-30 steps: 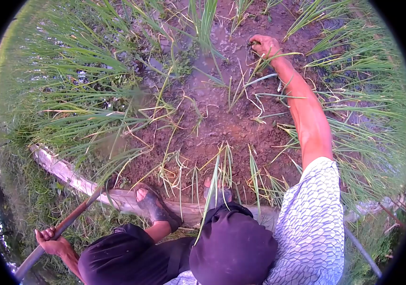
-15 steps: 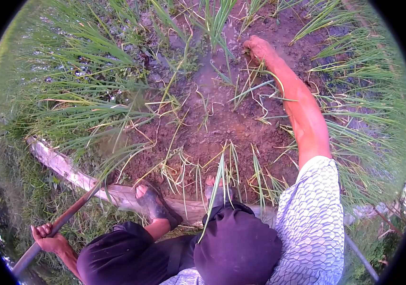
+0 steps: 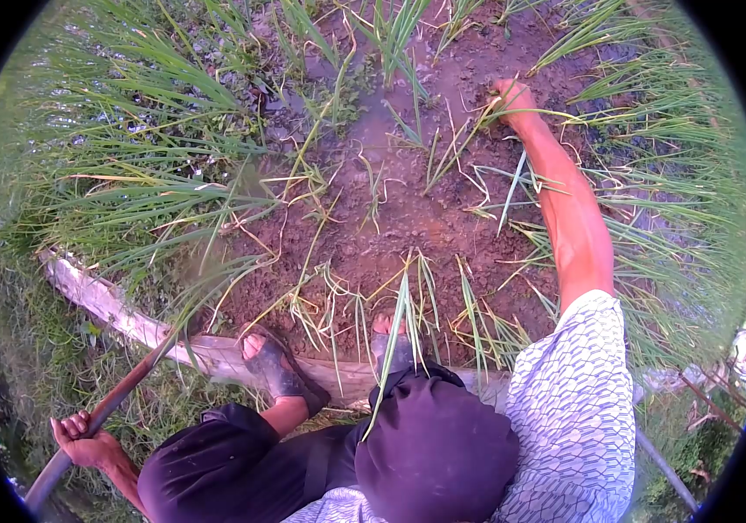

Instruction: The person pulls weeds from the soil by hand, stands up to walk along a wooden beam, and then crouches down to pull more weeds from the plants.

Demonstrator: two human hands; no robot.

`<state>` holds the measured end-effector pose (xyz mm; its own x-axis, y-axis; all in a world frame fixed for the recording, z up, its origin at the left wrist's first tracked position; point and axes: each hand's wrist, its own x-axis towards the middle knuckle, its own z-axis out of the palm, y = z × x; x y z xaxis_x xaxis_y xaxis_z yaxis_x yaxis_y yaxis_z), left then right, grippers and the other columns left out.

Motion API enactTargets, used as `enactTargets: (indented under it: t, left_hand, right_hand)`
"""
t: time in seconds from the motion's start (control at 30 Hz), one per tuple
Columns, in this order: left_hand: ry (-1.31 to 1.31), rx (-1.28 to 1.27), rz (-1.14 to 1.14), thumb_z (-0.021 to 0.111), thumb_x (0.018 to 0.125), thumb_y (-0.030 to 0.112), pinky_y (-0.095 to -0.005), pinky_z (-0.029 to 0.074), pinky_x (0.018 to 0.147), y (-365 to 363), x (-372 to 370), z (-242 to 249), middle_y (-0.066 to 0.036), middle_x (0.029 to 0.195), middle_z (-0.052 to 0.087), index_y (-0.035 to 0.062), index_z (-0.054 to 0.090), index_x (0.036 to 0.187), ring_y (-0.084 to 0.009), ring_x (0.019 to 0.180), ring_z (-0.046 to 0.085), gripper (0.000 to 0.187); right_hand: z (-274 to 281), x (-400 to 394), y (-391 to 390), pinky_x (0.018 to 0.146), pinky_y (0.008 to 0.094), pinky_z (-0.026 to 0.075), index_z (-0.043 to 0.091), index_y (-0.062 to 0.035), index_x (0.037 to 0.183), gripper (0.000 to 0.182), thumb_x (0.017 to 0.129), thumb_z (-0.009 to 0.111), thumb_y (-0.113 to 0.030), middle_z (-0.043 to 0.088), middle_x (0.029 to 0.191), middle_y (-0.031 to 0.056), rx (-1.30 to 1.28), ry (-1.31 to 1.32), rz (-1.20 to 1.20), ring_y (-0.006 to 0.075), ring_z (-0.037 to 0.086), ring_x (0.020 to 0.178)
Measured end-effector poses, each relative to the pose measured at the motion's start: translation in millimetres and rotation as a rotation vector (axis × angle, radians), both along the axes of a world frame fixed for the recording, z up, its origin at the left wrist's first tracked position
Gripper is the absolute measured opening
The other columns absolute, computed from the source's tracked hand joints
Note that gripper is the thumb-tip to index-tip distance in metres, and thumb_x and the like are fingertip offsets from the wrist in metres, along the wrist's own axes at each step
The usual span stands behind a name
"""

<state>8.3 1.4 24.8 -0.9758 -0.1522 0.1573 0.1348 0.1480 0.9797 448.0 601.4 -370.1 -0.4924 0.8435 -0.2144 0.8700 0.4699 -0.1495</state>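
Observation:
My left hand (image 3: 85,443) is wrapped round a long wooden pole (image 3: 124,390) at the lower left. The pole slants up toward drooping leaves, where its far end is hidden. My right arm stretches over the muddy bed (image 3: 416,222). Low over the soil at the upper right, my right hand (image 3: 515,98) has its fingers curled together. Thin green onion-like leaves (image 3: 469,144) run up to the fingers, and one crosses the wrist. What the fingers hold, if anything, is hidden. Limp onion-like plants (image 3: 403,305) stand in the soil near my feet.
A pale log-like edge (image 3: 115,305) borders the bed, with my sandalled feet (image 3: 277,370) at it. Dense green leaves (image 3: 155,96) grow on the left, more (image 3: 678,200) on the right. Wet mud and puddles lie between. A thin pole (image 3: 665,471) shows at the lower right.
My right hand has moved right and slightly back toward me, and leaves by its wrist have shifted. My left hand still grips the pole, nearly unmoved.

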Motion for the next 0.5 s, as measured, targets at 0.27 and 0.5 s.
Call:
enactTargets:
  t: [0.27,0.5]
  left_hand:
    - [0.013,-0.005,-0.002,0.046,0.096,0.017,-0.0287,0.038,0.058,0.3,0.0,-1.5,0.003,0.058,0.027,0.0127,0.034,0.065,-0.0105,0.05,0.03,0.034]
    - [0.012,-0.002,0.004,0.046,0.096,0.016,-0.0284,0.038,0.058,3.9,3.5,-0.9,0.003,0.057,0.027,0.0126,0.034,0.064,-0.0105,0.05,0.03,0.034]
  right_hand:
    - [4.1,5.6,3.1,0.07,0.0419,0.05,0.066,-0.0058,0.09,0.026,0.072,0.066,-0.024,0.065,0.08,0.0158,-0.079,0.296,-0.129,0.0322,0.066,0.08]
    - [7.2,-18.0,-4.5,0.077,0.0416,0.048,0.064,-0.0054,0.098,0.031,0.074,0.067,-0.025,0.065,0.091,0.0183,-0.139,0.239,-0.047,0.033,0.063,0.089]
